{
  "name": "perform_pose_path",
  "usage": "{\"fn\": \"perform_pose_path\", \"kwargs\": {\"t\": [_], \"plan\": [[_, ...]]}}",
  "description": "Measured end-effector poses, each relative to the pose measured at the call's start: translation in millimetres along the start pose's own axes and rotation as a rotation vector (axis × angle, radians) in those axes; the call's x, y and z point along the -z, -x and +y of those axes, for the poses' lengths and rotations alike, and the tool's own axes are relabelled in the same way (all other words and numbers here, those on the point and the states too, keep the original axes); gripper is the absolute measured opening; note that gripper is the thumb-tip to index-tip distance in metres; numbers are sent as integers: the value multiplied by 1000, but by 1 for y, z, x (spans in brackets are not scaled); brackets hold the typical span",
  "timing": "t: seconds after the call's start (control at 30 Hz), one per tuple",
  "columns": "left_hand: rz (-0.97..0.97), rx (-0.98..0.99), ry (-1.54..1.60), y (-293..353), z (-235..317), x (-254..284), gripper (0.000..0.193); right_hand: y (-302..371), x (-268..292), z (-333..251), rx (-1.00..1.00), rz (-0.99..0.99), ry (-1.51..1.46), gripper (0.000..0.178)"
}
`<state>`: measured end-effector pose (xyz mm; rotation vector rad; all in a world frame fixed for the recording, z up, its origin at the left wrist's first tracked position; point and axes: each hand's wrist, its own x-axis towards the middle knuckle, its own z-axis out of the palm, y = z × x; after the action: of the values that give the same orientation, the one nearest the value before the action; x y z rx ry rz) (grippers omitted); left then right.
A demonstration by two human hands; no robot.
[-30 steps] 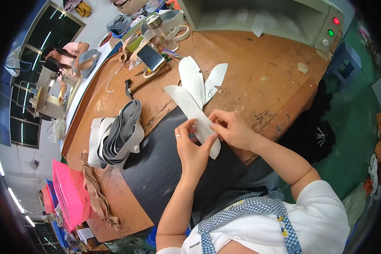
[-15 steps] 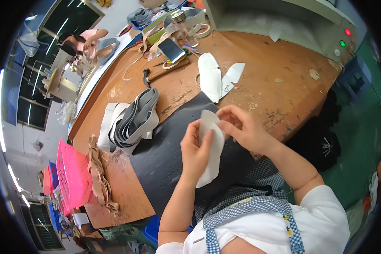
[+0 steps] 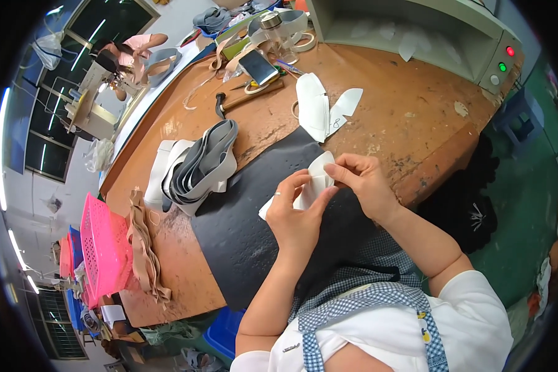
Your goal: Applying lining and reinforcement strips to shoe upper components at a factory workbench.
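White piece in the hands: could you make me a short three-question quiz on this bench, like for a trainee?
1. True or false: both the left hand and right hand grip the white piece.
2. What lies under the hands? A) black mat B) pink basket C) phone
3. Fill in: the grey and white strips lie to the person's ____ of the hands.

Key: 1 true; 2 A; 3 left.

Strap bundle point(image 3: 198, 164) on table point(image 3: 409, 124), left of mat point(image 3: 248, 217); basket point(image 3: 102, 251) farther left.
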<state>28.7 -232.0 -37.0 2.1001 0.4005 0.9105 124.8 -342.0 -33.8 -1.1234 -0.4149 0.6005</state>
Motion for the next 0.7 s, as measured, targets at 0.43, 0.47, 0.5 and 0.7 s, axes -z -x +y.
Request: {"fn": "perform_pose_path", "kwargs": {"t": [0.43,0.47,0.5,0.7], "plan": [[278,332,446,-11,19,25,18,-12,39,2,156,244,421,24],[376,344,529,-17,15,32,16,-13,53,5,142,318,365,23],[399,334,671,-26,9,44,16,-10,70,3,132,395,310,23],[243,288,795,-59,36,17,17,17,169,-35,254,664,261,19]]}}
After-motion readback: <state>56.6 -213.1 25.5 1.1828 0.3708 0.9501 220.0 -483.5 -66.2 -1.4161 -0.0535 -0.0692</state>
